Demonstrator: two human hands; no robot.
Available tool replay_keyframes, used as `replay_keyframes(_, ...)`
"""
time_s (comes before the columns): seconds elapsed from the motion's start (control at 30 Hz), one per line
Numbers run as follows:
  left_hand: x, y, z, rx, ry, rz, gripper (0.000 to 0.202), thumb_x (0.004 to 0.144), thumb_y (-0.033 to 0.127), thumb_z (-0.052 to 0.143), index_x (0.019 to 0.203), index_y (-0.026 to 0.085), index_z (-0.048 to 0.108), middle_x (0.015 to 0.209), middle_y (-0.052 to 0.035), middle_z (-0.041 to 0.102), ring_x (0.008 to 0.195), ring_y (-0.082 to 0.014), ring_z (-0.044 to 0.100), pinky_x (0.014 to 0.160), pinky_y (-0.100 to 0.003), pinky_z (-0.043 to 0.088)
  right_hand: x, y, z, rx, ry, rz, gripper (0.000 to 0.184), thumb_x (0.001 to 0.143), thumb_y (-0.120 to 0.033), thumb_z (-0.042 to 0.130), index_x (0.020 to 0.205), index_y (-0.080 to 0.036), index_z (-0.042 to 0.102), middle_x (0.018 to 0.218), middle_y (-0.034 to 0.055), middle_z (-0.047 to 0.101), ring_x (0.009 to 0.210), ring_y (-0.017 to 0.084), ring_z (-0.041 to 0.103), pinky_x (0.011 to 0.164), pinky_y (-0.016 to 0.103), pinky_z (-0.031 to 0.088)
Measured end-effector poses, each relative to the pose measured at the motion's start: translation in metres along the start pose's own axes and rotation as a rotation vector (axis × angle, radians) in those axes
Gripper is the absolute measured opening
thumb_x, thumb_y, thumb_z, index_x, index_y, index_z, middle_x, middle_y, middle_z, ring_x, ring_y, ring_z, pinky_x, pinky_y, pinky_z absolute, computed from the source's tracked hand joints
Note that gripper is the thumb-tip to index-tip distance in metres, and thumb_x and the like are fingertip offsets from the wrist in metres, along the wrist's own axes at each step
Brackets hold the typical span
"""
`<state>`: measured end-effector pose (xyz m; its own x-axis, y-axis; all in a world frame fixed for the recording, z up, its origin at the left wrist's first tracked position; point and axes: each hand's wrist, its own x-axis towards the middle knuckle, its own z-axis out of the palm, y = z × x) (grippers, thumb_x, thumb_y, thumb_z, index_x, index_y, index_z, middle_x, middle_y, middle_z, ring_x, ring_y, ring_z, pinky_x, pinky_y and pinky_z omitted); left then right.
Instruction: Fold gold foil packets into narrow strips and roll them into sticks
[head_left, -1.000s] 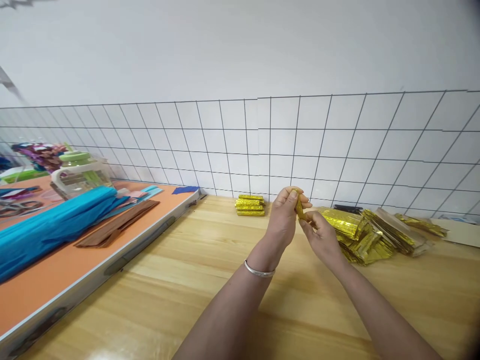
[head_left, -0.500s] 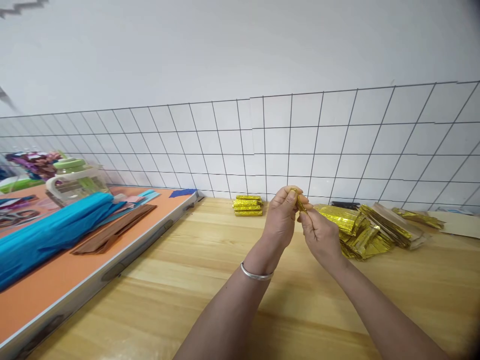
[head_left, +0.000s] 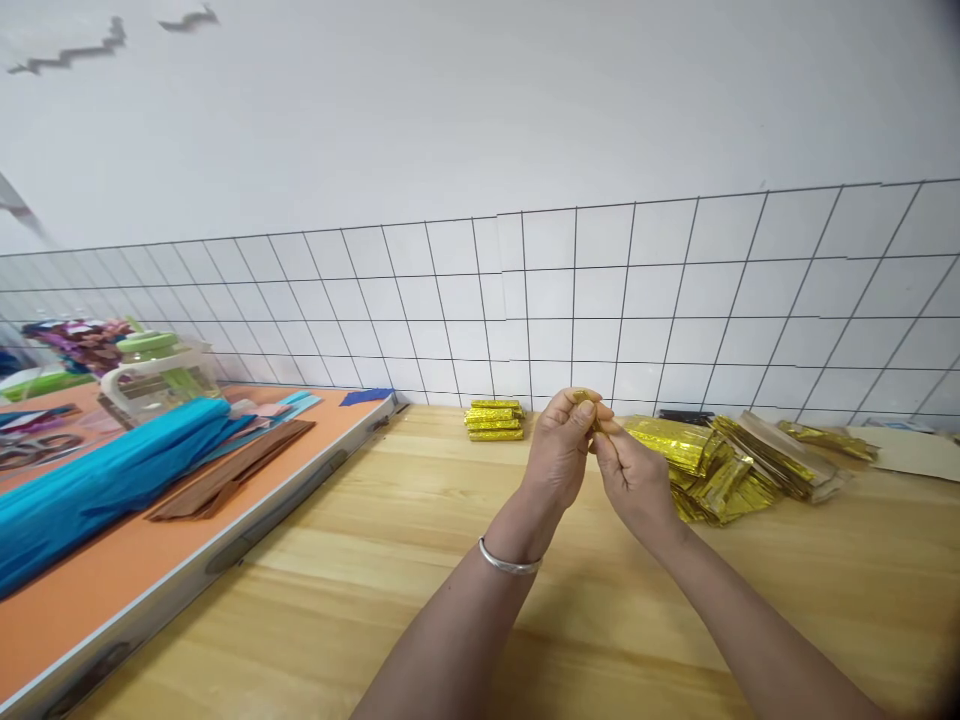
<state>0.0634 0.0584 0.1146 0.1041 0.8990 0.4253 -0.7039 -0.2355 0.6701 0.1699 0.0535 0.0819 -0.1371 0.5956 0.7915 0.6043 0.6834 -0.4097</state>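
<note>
Pinched between my two hands is a small piece of gold foil, mostly hidden by the fingers. My left hand, with a silver bangle on its wrist, is closed on the foil, thumb on top. Close against it, my right hand grips the same piece with thumb and fingertips. Behind and left of the hands lies a small stack of gold foil rolls. Just right of my right hand spreads a loose pile of gold foil strips.
At left, an orange-topped board bears a blue fabric roll, a brown folded strip, scissors and a green-lidded jug. Cardboard lies far right. A white tiled wall closes off the back.
The whole view has tilted up slightly, so the scene sits a little lower. My hands stay together on the foil, and less of it shows between the fingers now.
</note>
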Motion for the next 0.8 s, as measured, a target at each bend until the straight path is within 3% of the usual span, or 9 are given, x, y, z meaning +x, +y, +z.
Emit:
replay_keyframes(0.2,-0.001,-0.001,0.001,-0.015,0.036,0.000,0.018,0.079,0.032,0.065,0.088,0.018,0.057,0.072,0.0021,0.058,0.064,-0.0082,0.057,0.061,-0.020,0.042,-0.003,0.005,0.005,0.003,-0.009,-0.007,0.028,0.093,-0.030,0.040,0.110,-0.022,0.060,0.091,0.0089,0.071,0.086,0.024,0.067,0.076,0.036,0.051)
replay_keyframes(0.43,-0.001,0.001,0.000,-0.075,0.157,-0.039,0.019,0.077,0.034,0.064,0.081,0.018,0.055,0.065,0.0033,0.053,0.058,-0.0076,0.053,0.061,-0.021,0.041,-0.004,-0.004,0.007,0.002,-0.051,0.004,0.029,0.093,-0.030,0.040,0.111,-0.022,0.061,0.097,0.0088,0.072,0.080,0.023,0.068,0.070,0.035,0.051)
replay_keyframes(0.63,-0.002,0.006,0.004,-0.072,0.213,-0.040,0.021,0.078,0.037,0.064,0.080,0.018,0.056,0.062,0.0034,0.052,0.056,-0.0071,0.052,0.057,-0.020,0.039,-0.003,-0.010,0.009,0.097,-0.074,0.008,0.031,0.093,-0.029,0.038,0.118,-0.022,0.055,0.116,0.0104,0.065,0.106,0.023,0.061,0.086,0.037,0.049)
replay_keyframes(0.7,-0.001,0.006,0.003,-0.059,0.228,-0.026,0.023,0.078,0.039,0.064,0.079,0.017,0.056,0.061,0.0034,0.052,0.054,-0.0069,0.051,0.056,-0.020,0.039,-0.004,-0.009,0.010,0.079,-0.099,0.011,0.030,0.094,-0.030,0.036,0.115,-0.021,0.054,0.111,0.0109,0.067,0.102,0.024,0.063,0.083,0.037,0.049)
replay_keyframes(0.8,0.001,0.007,0.000,-0.071,0.253,-0.011,0.026,0.078,0.042,0.064,0.080,0.017,0.056,0.062,0.0040,0.052,0.053,-0.0063,0.052,0.056,-0.020,0.040,-0.005,-0.010,0.011,0.027,-0.160,0.029,0.024,0.094,-0.032,0.034,0.095,-0.021,0.055,0.086,0.0076,0.068,0.077,0.023,0.065,0.065,0.033,0.048)
